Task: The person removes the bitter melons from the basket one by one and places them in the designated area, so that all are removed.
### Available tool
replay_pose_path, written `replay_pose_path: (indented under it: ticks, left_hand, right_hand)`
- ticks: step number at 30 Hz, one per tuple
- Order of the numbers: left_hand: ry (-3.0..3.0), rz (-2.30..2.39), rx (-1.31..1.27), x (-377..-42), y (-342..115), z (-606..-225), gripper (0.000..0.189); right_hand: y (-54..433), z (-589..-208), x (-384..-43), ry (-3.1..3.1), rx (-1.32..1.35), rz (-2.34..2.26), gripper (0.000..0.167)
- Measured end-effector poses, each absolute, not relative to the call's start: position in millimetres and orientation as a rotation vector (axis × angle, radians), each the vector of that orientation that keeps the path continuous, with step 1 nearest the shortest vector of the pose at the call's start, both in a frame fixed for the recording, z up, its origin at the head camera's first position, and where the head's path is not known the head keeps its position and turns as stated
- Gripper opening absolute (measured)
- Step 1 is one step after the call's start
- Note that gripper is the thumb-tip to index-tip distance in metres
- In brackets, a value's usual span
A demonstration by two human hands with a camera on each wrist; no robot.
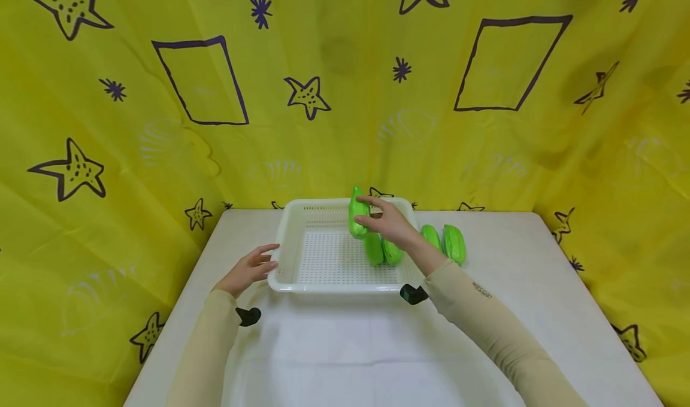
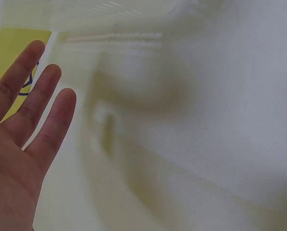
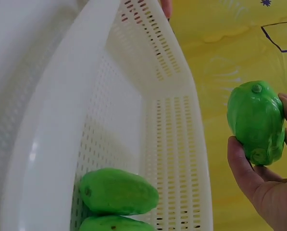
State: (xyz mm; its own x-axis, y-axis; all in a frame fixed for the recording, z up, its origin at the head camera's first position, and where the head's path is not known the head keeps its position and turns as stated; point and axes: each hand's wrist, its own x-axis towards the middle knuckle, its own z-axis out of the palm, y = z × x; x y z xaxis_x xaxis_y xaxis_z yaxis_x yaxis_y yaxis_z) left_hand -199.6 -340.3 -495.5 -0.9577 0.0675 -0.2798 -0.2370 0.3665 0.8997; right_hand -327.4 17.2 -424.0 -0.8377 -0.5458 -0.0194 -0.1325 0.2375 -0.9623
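Observation:
My right hand (image 1: 389,222) pinches a glossy green papaya-shaped fruit (image 1: 357,214) between thumb and fingers, up over the back right part of the white plastic basket (image 1: 334,288). In the right wrist view that fruit (image 3: 256,120) shows its blunt end with a small stem scar. Two similar fruits (image 1: 373,250) lie side by side in the basket's right half, partly behind the hand in the head view. At the basket's left rim is my left hand (image 1: 249,270), fingertips right at the edge. Its fingers (image 2: 56,118) are spread and nearly straight in the left wrist view.
On the white table (image 1: 323,341), just right of the basket, lie two more green fruits (image 1: 454,244), one partly hidden by the right arm. A yellow cloth (image 1: 345,143) with star drawings hangs around the back and sides. Dark wrist mounts (image 1: 413,294) stick out beneath the sleeves.

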Motion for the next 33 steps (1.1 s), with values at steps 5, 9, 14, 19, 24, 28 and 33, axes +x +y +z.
replay_pose_path:
  ticks: [5,9,14,19,24,28,33]
  left_hand:
    - [2.366,1.610,-0.151,-200,-339,-494,0.066]
    - [2.363,1.631,-0.138,-197,-335,-489,0.064]
    - [2.362,1.642,-0.133,-196,-333,-486,0.062]
    - [2.361,1.622,-0.135,-201,-341,-496,0.066]
    - [2.361,1.617,-0.159,-202,-343,-498,0.068]
    - [2.359,1.622,-0.171,-202,-343,-499,0.068]
    - [2.370,1.604,-0.160,-201,-343,-497,0.068]
  right_hand:
    - [35,-423,-322,2.188,-0.639,-1.668,0.056]
    - [49,-421,-314,2.206,-0.642,-1.671,0.056]
    - [65,-425,-307,2.263,-0.602,-1.654,0.057]
    - [80,-434,-306,2.310,-0.572,-1.660,0.059]
    - [95,-436,-303,2.298,-0.566,-1.679,0.060]
    - [109,-439,-301,2.319,-0.545,-1.681,0.059]
    - [127,-444,-301,2.374,-0.474,-1.672,0.061]
